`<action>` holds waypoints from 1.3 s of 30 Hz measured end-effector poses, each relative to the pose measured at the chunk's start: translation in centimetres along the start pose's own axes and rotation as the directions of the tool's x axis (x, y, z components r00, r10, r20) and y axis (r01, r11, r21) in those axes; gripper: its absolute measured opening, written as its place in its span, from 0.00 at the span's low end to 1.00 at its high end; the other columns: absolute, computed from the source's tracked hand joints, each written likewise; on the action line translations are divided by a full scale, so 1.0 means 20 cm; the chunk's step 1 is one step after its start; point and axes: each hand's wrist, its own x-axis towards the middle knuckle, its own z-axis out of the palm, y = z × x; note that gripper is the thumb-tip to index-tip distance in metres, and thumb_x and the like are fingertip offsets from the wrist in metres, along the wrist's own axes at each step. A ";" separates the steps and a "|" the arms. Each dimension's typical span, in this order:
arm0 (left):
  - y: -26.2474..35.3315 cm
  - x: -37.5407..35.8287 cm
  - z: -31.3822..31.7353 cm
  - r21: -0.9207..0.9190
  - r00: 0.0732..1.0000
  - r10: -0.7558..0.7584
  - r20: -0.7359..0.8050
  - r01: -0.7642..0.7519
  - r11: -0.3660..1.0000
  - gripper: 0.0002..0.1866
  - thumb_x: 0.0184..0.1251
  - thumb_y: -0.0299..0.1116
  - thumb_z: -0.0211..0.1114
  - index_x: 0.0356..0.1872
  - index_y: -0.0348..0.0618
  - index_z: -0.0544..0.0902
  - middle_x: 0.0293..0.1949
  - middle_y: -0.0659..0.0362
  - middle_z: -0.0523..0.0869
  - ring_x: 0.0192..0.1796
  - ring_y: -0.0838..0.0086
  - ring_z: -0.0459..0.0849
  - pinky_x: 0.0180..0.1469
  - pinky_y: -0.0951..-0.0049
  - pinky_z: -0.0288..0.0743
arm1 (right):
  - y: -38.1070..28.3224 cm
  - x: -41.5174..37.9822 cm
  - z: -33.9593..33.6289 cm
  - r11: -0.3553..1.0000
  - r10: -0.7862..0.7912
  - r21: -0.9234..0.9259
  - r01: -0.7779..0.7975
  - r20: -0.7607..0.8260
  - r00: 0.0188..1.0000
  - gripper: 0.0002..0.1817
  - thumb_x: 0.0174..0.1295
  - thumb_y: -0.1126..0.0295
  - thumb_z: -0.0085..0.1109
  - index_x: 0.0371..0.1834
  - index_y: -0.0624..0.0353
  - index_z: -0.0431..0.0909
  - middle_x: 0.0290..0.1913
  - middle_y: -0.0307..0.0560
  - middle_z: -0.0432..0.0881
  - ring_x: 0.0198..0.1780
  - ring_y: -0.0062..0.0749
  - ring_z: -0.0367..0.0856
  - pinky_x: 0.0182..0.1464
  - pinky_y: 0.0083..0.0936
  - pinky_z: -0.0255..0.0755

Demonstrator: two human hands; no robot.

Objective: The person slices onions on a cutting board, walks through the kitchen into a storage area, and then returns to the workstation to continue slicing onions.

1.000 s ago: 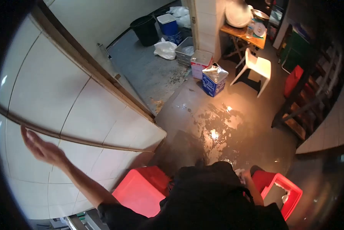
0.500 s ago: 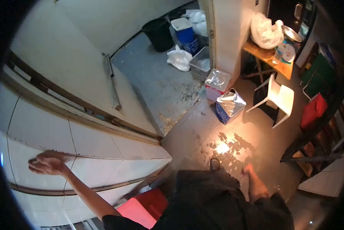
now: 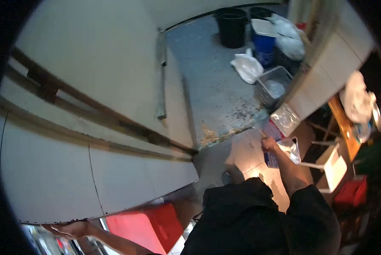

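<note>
My left hand [image 3: 71, 230] is at the lower left, open, with its fingers stretched out along the bottom edge of the white tiled ledge [image 3: 42, 170]. Beside that forearm sits a red box [image 3: 143, 225]. Held out ahead of my body, my right hand [image 3: 268, 144] is closed, and a thin, pale thing sticks out past the fingers; I cannot tell what it is. In this view that hand overlaps a blue tin with a shiny silver top [image 3: 290, 148], and a red-sided, foil-topped tin [image 3: 285, 120] stands just beyond.
Through the doorway, a dark bin [image 3: 232, 29], a blue tub with a white lid [image 3: 263, 38], a white plastic bag [image 3: 248, 66] and a clear crate [image 3: 273, 85] stand on the grey floor. A white stool [image 3: 333, 168] and wooden table [image 3: 345, 127] are at right.
The view has turned left, so the room sits further right. My left hand has gone from the tile face to the lower edge. My right hand has swung up and forward, over the tins.
</note>
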 end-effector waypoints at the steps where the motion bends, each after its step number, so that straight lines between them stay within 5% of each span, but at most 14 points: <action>1: 0.00 -0.01 -0.02 0.134 0.998 0.062 0.018 -0.064 0.989 0.29 0.85 0.50 0.38 0.73 0.43 0.72 0.74 0.46 0.72 0.74 0.54 0.73 0.78 0.52 0.67 | -0.13 0.08 0.09 0.987 0.059 0.149 -0.067 0.058 0.997 0.11 0.66 0.71 0.54 0.34 0.71 0.80 0.22 0.55 0.82 0.21 0.39 0.83 0.19 0.37 0.74; 5: 0.03 -0.05 -0.10 0.357 0.992 0.064 0.106 -0.098 0.929 0.28 0.85 0.49 0.43 0.76 0.44 0.69 0.73 0.48 0.73 0.74 0.58 0.72 0.80 0.58 0.63 | -0.70 0.67 0.41 0.996 -0.031 -0.077 0.055 0.276 0.961 0.12 0.68 0.67 0.58 0.37 0.68 0.81 0.27 0.54 0.84 0.20 0.38 0.79 0.19 0.36 0.71; 7: 0.18 -0.04 -0.10 -0.410 0.835 -0.544 0.084 0.527 0.745 0.30 0.83 0.53 0.51 0.78 0.53 0.67 0.76 0.53 0.70 0.74 0.61 0.71 0.79 0.59 0.62 | -1.00 0.97 0.55 0.996 -0.088 0.044 0.078 0.351 0.932 0.12 0.69 0.66 0.58 0.37 0.66 0.81 0.28 0.53 0.84 0.22 0.37 0.80 0.22 0.36 0.72; 8: 0.16 -0.06 -0.12 -0.388 0.802 -0.596 0.034 0.560 0.732 0.30 0.83 0.53 0.49 0.79 0.51 0.65 0.76 0.53 0.70 0.74 0.61 0.70 0.79 0.60 0.61 | -1.15 1.11 0.68 0.992 -0.118 0.087 0.090 0.415 0.902 0.11 0.69 0.66 0.58 0.37 0.65 0.81 0.28 0.52 0.84 0.23 0.37 0.80 0.23 0.36 0.73; 9: 0.13 -0.06 -0.12 -0.266 0.832 -0.555 0.012 0.537 0.800 0.31 0.84 0.52 0.47 0.79 0.49 0.64 0.76 0.52 0.70 0.74 0.61 0.70 0.79 0.60 0.61 | -1.22 1.33 0.75 0.883 -0.405 -0.009 0.469 0.492 0.771 0.12 0.70 0.65 0.58 0.38 0.63 0.81 0.29 0.51 0.84 0.25 0.35 0.81 0.25 0.35 0.74; 11: 0.09 -0.08 -0.17 -0.077 0.873 -0.487 -0.032 0.484 0.872 0.31 0.86 0.51 0.42 0.80 0.45 0.62 0.76 0.52 0.69 0.74 0.61 0.69 0.79 0.61 0.59 | -1.48 1.84 0.96 0.958 -0.281 0.164 0.234 0.682 0.675 0.12 0.74 0.60 0.53 0.45 0.55 0.83 0.33 0.46 0.86 0.31 0.32 0.82 0.31 0.33 0.76; 16: 0.28 -0.02 -0.03 0.058 0.885 -0.421 -0.201 0.439 0.896 0.33 0.89 0.50 0.35 0.79 0.33 0.59 0.74 0.49 0.71 0.72 0.62 0.71 0.76 0.66 0.61 | -2.40 2.47 1.48 0.965 -0.261 0.136 0.225 0.593 0.762 0.45 0.64 0.30 0.59 0.70 0.58 0.73 0.56 0.59 0.83 0.51 0.41 0.83 0.47 0.40 0.75; 21: 0.38 0.00 0.05 0.318 0.857 -0.346 -0.383 0.473 0.821 0.39 0.85 0.61 0.37 0.64 0.31 0.77 0.62 0.50 0.83 0.61 0.61 0.79 0.68 0.64 0.69 | -2.99 2.77 1.76 0.952 -0.268 0.288 0.107 0.608 0.747 0.57 0.61 0.23 0.54 0.84 0.50 0.55 0.79 0.53 0.64 0.74 0.55 0.63 0.74 0.58 0.48; 23: 0.43 0.01 0.12 0.257 0.812 -0.406 -0.420 0.535 0.805 0.41 0.83 0.64 0.37 0.62 0.29 0.79 0.59 0.49 0.84 0.59 0.60 0.80 0.65 0.63 0.71 | -3.12 2.96 1.87 0.964 -0.252 0.201 0.174 0.484 0.838 0.55 0.58 0.20 0.54 0.77 0.52 0.65 0.71 0.53 0.72 0.66 0.50 0.71 0.50 0.42 0.67; 29: 0.43 0.01 0.11 0.425 0.821 -0.319 -0.474 0.531 0.733 0.45 0.83 0.64 0.34 0.59 0.22 0.79 0.58 0.42 0.85 0.60 0.55 0.81 0.66 0.62 0.70 | -3.19 3.47 2.02 0.934 -0.327 0.351 0.072 0.753 0.571 0.45 0.66 0.31 0.58 0.73 0.57 0.67 0.53 0.53 0.83 0.45 0.44 0.80 0.46 0.40 0.75; 31: 0.48 0.01 0.16 0.451 0.859 -0.282 -0.426 0.472 0.758 0.45 0.83 0.62 0.33 0.58 0.21 0.79 0.57 0.39 0.85 0.61 0.53 0.81 0.66 0.62 0.69 | -3.13 3.71 2.19 0.790 -0.602 0.364 0.493 0.609 0.516 0.41 0.69 0.34 0.57 0.72 0.54 0.68 0.60 0.49 0.79 0.52 0.40 0.81 0.50 0.36 0.75; 33: 0.46 0.01 0.16 0.475 0.852 -0.253 -0.458 0.475 0.741 0.44 0.84 0.62 0.33 0.57 0.22 0.80 0.56 0.39 0.85 0.61 0.53 0.80 0.65 0.62 0.70 | -3.09 3.84 2.22 0.740 -0.664 0.408 0.534 0.570 0.484 0.38 0.70 0.36 0.58 0.70 0.55 0.71 0.61 0.47 0.79 0.54 0.37 0.81 0.52 0.32 0.76; 36: 0.44 0.02 0.15 0.503 0.841 -0.211 -0.498 0.479 0.719 0.45 0.83 0.62 0.32 0.51 0.17 0.79 0.53 0.34 0.85 0.55 0.49 0.82 0.62 0.58 0.72 | -3.14 3.90 2.29 0.825 -0.493 0.564 0.029 0.694 0.525 0.36 0.71 0.39 0.58 0.65 0.62 0.74 0.52 0.46 0.83 0.50 0.35 0.82 0.53 0.31 0.79; 39: 0.60 -0.01 0.28 0.589 0.791 -0.200 -0.577 0.574 0.569 0.49 0.82 0.64 0.31 0.44 0.13 0.78 0.47 0.29 0.85 0.49 0.42 0.83 0.60 0.53 0.72 | -3.20 3.54 2.07 0.887 -0.437 0.433 0.161 0.674 0.595 0.37 0.72 0.40 0.58 0.67 0.63 0.73 0.54 0.48 0.83 0.53 0.36 0.83 0.56 0.32 0.78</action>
